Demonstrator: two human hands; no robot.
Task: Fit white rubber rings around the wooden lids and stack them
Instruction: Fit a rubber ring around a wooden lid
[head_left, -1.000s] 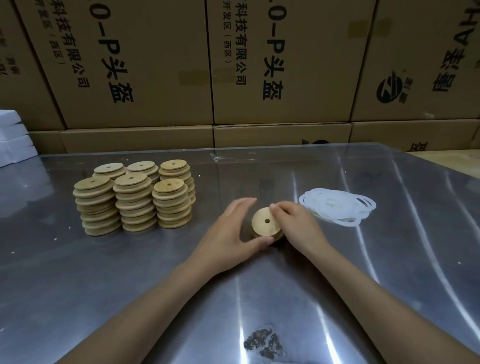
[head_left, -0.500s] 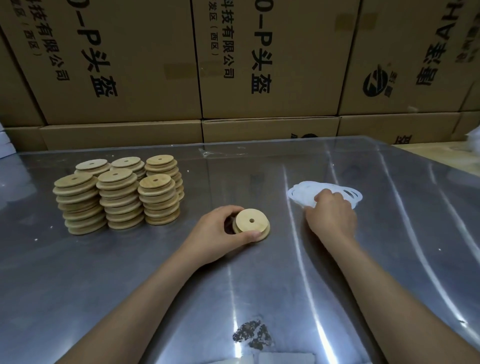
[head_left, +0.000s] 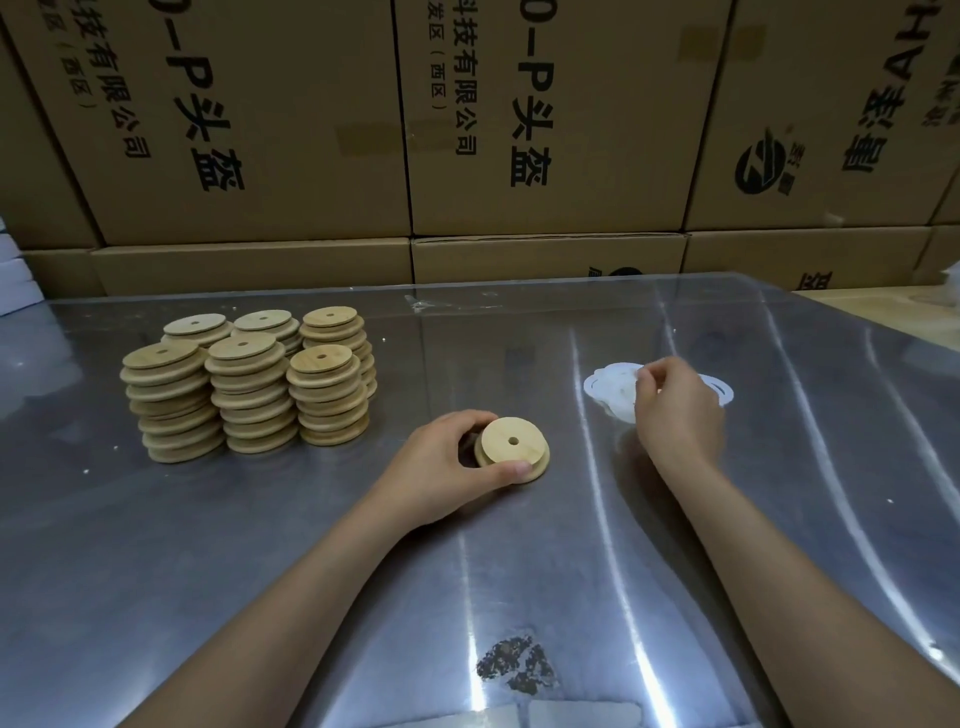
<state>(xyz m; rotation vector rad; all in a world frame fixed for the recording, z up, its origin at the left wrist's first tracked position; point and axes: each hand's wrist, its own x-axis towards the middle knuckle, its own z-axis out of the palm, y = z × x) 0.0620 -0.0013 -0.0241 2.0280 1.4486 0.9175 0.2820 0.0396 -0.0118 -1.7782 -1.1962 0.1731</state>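
A: Lid (head_left: 513, 451) near the middle of the table (head_left: 779, 519), tilted, its stepped side facing up, with a small centre hole. What holds it?

B: The left hand (head_left: 447, 467) grips it: thumb on the near rim, fingers curled over the far side. The lid's lower edge rests on the table.

A: And the right hand (head_left: 675, 410)?

B: It lies over the rings (head_left: 610, 387), a loose white pile toward the right side of the table, well apart from the lid. Thumb and fingers are curled together above the pile's left part. Whether they actually pinch a ring cannot be told.

A: Where do the other lids stand?

B: Six stacks (head_left: 249, 384) toward the far left of the table, in two rows of three, the columns just beside one another. No white band is visible on them.

A: Surroundings?

B: Boxes (head_left: 545, 130) of brown card printed in black form a wall behind the far edge. A dark patch (head_left: 514, 665) marks the table close to the near edge.
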